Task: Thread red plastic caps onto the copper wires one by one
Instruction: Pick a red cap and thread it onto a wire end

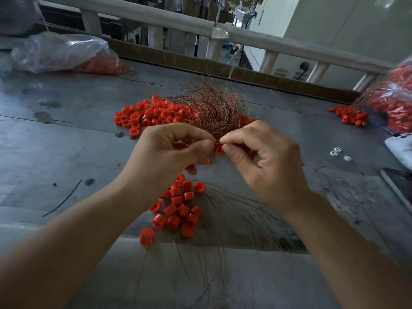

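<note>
Centre frame:
- Right hand [263, 161]: thumb and forefinger pinch the base of a tuft of thin copper wires [211, 108].
- Left hand [169, 150]: fingers curled, apparently pinching the same tuft; blurred.
- Small red cylindrical plastic cap [219, 149]: just below the fingertips.
- Loose red caps [151, 114]: heaped beside the tuft.
- Second heap [180, 208]: lower centre, on the grey metal table [66, 141].
- Clear plastic bag [62, 52]: upper left.

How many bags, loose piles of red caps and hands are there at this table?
Bags of caps: 2
Loose piles of red caps: 3
Hands, left hand and right hand: 2
Total: 7
</note>
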`<action>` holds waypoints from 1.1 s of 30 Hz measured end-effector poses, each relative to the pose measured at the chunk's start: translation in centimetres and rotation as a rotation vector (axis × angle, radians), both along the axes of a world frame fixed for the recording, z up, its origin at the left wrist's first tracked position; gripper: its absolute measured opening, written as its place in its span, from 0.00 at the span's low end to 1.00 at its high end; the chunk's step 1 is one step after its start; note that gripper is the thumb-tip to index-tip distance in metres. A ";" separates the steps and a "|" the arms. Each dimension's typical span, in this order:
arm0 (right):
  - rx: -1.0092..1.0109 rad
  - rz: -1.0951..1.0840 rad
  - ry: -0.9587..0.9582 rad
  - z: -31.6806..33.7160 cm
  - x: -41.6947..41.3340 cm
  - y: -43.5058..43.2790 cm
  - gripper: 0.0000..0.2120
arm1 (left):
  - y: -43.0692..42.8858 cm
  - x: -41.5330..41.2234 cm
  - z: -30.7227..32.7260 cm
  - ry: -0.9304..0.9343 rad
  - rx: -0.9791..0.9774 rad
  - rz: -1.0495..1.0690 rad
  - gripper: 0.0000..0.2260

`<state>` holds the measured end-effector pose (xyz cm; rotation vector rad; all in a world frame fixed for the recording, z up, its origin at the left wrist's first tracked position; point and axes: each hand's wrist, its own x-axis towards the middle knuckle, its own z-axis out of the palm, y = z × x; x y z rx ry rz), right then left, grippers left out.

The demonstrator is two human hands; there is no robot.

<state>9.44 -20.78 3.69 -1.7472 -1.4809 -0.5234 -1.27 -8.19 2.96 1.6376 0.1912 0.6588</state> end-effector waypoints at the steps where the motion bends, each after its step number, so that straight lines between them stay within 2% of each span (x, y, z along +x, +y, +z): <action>1: 0.038 -0.008 0.022 0.1 0.0 -0.1 0.04 | 0.0 0.0 -0.1 -0.015 -0.009 -0.008 0.10; 4: 0.116 -0.020 0.133 0.6 0.2 -0.3 0.06 | 0.1 0.2 -0.2 -0.042 -0.028 0.008 0.16; 8: 0.130 0.060 0.341 0.9 -0.1 -0.3 0.08 | 0.0 0.0 -0.1 -0.051 -0.010 0.005 0.14; 17: 0.069 0.053 0.336 1.0 -0.4 -0.1 0.11 | 0.0 -0.1 0.1 -0.050 -0.037 0.001 0.16; 28: 0.002 0.100 0.405 0.8 -1.0 0.0 0.10 | 0.3 -0.2 -0.1 -0.046 -0.035 -0.010 0.17; 33: -0.011 0.126 0.455 0.8 -1.1 0.0 0.09 | 0.1 -0.3 0.0 -0.048 0.004 -0.020 0.15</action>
